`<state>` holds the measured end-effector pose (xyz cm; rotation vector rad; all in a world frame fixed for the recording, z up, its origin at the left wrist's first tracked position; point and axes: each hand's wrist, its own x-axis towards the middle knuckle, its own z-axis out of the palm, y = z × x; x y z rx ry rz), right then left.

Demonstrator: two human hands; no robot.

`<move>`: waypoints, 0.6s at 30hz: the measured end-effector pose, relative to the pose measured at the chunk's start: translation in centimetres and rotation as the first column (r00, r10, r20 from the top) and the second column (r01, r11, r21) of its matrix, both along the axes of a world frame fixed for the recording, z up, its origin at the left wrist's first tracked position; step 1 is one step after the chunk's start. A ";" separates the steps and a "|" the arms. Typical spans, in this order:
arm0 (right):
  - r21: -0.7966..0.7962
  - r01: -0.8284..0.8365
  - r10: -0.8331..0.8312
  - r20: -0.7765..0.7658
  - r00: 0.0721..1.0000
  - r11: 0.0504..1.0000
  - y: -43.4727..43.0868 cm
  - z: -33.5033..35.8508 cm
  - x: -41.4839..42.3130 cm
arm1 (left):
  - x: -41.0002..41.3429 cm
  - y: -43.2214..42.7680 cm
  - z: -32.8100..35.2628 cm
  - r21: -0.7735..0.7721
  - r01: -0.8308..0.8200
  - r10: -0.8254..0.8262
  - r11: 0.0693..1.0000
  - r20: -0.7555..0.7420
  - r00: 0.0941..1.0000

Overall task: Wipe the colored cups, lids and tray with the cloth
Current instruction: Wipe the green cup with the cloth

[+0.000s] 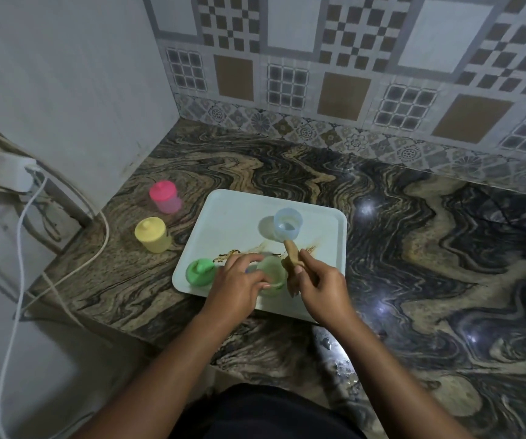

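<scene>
The left hand point(236, 280) grips the green cup point(272, 274) by its wall; the right hand point(322, 285) clutches the soft cloth point(291, 259). The cup looks like light, thin plastic and probably tips easily.

Both forearms reach forward. The left hand point(239, 282) grips the green cup point(273, 271); just right of it, the right hand point(322, 283) pinches the cloth point(290, 263).

Left hand point(239, 280) holds green cup point(272, 277) on tray point(230, 213); right hand point(322, 283) grips cloth point(292, 261).
</scene>
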<state>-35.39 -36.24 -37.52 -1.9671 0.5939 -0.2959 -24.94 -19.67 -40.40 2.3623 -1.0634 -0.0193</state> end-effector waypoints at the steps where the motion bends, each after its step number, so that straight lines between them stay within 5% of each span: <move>1: 0.038 0.020 -0.020 0.012 1.000 0.999 -0.1 -0.2 0.1 | 0.2 0.0 0.3 -0.025 -0.008 0.007 1.000 -0.017 1.000; 6: 0.199 0.052 -0.074 0.108 0.991 0.979 -0.3 0.7 1.1 | 2.0 0.3 4.5 -0.261 -0.147 0.054 0.954 -0.332 0.942; 18: 0.069 -0.055 0.026 0.372 0.928 0.996 1.6 6.6 3.5 | 4.5 2.8 13.0 -0.449 -0.266 0.068 0.853 -0.410 0.909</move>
